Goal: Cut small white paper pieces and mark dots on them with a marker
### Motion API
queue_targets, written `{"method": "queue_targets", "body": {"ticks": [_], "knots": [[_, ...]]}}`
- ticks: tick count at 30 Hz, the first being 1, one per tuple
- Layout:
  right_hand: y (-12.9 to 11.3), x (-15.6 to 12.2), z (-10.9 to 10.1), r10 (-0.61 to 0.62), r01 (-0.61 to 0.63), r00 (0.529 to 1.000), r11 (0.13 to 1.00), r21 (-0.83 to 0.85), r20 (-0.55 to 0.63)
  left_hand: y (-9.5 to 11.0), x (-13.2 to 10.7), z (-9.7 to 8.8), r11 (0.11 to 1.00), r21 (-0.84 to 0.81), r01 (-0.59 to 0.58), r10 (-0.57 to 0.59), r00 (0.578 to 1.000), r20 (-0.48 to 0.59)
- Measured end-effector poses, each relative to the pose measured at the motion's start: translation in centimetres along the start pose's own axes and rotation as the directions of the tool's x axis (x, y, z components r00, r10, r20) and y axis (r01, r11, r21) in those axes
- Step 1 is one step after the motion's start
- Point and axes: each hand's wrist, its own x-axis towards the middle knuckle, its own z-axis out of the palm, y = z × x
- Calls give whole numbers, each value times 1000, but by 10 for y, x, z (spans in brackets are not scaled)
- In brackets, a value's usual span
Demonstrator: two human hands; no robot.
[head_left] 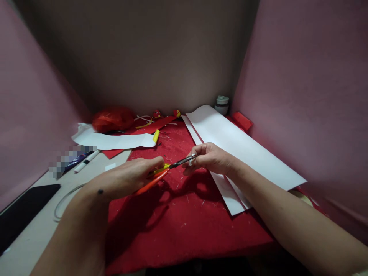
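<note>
Scissors [155,179] with orange and yellow handles hang above the red cloth, their dark blades pointing right. My left hand [138,172] is closed round the handles. At the blade tips, my right hand [211,156] is closed, thumb and fingers bent together. A small pale bit shows by its fingertips, too small to name, and part of the grip is hidden. Beneath and behind my right hand lies a large white paper sheet [244,149], with a narrow white strip [227,195] along its left side.
The red cloth [178,230] carries loose thread bits. At the back are a red plastic bag [113,119], a curled white paper strip [123,141] with a yellow end, two small red figures and a lidded jar [221,105]. A black flat object [25,214] and marker [86,161] lie left.
</note>
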Motion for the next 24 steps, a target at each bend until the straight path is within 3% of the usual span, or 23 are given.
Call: {"method": "queue_targets", "body": {"ticks": [3, 13, 24], "knots": [[0, 0, 0, -6, 6, 1000, 1000, 18, 5, 1, 0, -1, 992, 127, 5, -27, 985, 172], [1, 0, 0, -3, 3, 1000, 1000, 13, 5, 1, 2, 1, 981, 195, 15, -40, 992, 123], [0, 0, 1, 4, -4, 1000, 1000, 4, 6, 3, 5, -1, 929, 364, -66, 24, 993, 117]]}}
